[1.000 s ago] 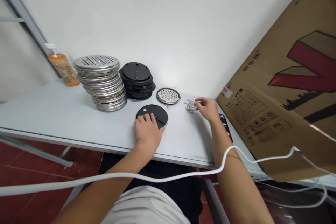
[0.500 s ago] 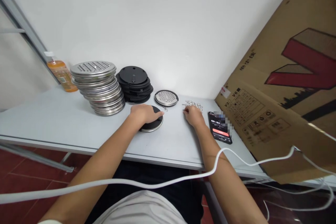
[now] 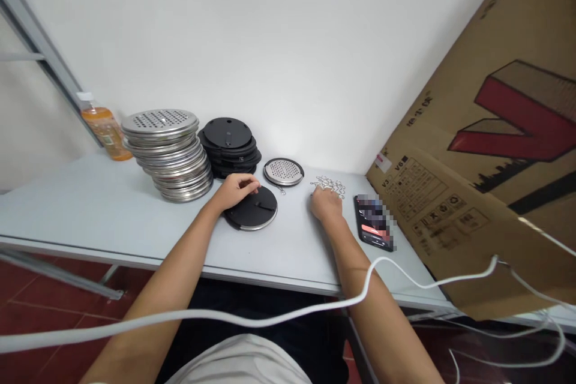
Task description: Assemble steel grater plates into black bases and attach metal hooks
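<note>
My left hand [image 3: 236, 191] rests at the upper left edge of a black disc [image 3: 253, 213] with a silver rim, which lies on the table. Its fingers are curled and the thumb bends in toward them; what they hold, if anything, cannot be made out. A small raised bar shows on the disc. My right hand [image 3: 326, 204] is closed, knuckles up, at the near side of a pile of small metal wire pieces [image 3: 330, 183]; its fingertips are hidden. Between and behind the hands lies a perforated silver disc in a black frame [image 3: 284, 172], with one loose wire piece [image 3: 281, 191] close by.
A tall stack of silver perforated discs [image 3: 173, 156] stands at left, beside a stack of black discs [image 3: 228, 147]. An orange drink bottle [image 3: 105, 131] is behind them. At right lie a phone [image 3: 374, 222] and a large cardboard box [image 3: 450, 192]. A white cable [image 3: 270, 322] crosses in front.
My left hand has drawn back up and left, uncovering most of the black disc, and its fingers have curled. My right hand has turned slightly at the wire pile, hiding its fingertips.
</note>
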Demonstrator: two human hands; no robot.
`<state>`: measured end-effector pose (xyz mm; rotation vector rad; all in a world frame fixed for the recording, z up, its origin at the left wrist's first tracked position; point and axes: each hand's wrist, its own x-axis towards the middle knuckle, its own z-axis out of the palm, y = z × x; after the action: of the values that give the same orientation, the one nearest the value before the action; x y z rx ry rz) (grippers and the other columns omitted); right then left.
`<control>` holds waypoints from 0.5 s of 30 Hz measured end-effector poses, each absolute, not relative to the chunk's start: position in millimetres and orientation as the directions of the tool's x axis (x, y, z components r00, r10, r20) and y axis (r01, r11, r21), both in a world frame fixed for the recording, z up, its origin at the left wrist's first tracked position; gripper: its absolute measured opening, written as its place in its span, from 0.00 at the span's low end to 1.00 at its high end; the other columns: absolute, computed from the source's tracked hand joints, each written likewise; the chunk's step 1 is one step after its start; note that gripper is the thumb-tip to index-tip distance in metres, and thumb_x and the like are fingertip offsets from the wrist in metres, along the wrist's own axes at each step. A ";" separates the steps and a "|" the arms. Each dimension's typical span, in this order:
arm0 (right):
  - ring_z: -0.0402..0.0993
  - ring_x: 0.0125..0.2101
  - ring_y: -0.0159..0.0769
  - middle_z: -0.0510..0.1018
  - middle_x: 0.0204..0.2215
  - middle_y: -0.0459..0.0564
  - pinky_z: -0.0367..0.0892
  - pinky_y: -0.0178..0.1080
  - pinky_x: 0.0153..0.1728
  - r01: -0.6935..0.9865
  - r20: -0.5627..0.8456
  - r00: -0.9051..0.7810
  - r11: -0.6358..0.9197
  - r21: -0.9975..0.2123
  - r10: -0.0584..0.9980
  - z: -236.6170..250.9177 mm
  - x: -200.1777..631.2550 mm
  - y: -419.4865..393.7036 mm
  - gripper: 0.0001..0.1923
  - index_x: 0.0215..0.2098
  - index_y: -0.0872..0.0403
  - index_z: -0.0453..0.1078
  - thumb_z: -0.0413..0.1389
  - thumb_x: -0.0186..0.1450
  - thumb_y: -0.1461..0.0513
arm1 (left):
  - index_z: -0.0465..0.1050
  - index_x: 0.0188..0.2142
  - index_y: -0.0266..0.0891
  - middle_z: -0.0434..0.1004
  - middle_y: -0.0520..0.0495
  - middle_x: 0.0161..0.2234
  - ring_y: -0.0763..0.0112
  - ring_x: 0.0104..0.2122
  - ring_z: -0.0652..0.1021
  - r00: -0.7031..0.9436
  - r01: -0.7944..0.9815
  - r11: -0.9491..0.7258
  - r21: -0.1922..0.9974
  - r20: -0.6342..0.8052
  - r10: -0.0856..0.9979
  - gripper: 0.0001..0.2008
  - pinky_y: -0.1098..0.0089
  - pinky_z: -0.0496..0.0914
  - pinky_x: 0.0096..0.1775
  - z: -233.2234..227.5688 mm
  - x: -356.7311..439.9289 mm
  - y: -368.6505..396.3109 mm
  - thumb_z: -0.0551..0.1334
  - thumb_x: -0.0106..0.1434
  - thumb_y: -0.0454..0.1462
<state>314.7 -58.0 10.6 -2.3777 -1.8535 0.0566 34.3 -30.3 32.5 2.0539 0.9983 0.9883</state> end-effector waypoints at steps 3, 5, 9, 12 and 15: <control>0.67 0.55 0.57 0.70 0.53 0.74 0.62 0.51 0.51 0.965 0.064 0.255 -0.250 -0.078 0.965 10.2 306.1 -57.0 0.22 0.56 0.67 0.68 0.42 0.67 0.72 | 0.77 0.33 0.35 0.80 0.46 0.29 0.68 0.30 0.78 0.418 0.420 -0.513 0.749 0.342 0.842 0.16 0.71 0.69 0.35 31.8 35.2 -30.7 0.60 0.65 0.46; 0.65 0.55 0.56 0.69 0.55 0.74 0.61 0.51 0.52 0.973 0.086 0.228 -0.224 -0.060 0.970 9.3 304.8 -57.1 0.23 0.56 0.67 0.68 0.40 0.68 0.72 | 0.77 0.33 0.35 0.80 0.46 0.28 0.69 0.29 0.78 0.396 0.436 -0.510 0.741 0.351 0.849 0.16 0.71 0.69 0.35 29.9 34.3 -29.5 0.59 0.65 0.46; 0.63 0.56 0.56 0.69 0.55 0.72 0.58 0.50 0.53 0.987 0.115 0.160 -0.158 -0.028 0.980 6.3 307.5 -57.6 0.23 0.54 0.66 0.69 0.38 0.68 0.72 | 0.77 0.33 0.36 0.80 0.47 0.28 0.69 0.29 0.77 0.362 0.454 -0.503 0.736 0.363 0.858 0.16 0.71 0.69 0.34 26.3 29.5 -26.8 0.59 0.64 0.46; 0.62 0.56 0.57 0.69 0.54 0.72 0.58 0.51 0.53 0.994 0.117 0.114 -0.113 -0.012 0.987 4.8 309.4 -54.8 0.23 0.54 0.67 0.68 0.38 0.69 0.71 | 0.77 0.33 0.36 0.80 0.46 0.28 0.70 0.28 0.77 0.351 0.454 -0.502 0.736 0.370 0.860 0.16 0.71 0.69 0.33 25.0 26.3 -25.0 0.59 0.64 0.46; 0.63 0.55 0.57 0.70 0.54 0.72 0.59 0.51 0.53 0.998 0.102 0.059 -0.058 -0.015 0.993 5.5 310.6 -48.6 0.21 0.54 0.68 0.68 0.40 0.69 0.70 | 0.77 0.33 0.36 0.80 0.47 0.27 0.70 0.27 0.76 0.346 0.458 -0.501 0.735 0.372 0.862 0.16 0.71 0.69 0.33 24.6 24.7 -23.2 0.59 0.64 0.47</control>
<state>310.6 -48.6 5.5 -2.2256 -2.0987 -0.0981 24.7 -23.2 24.6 2.1005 1.1481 1.0362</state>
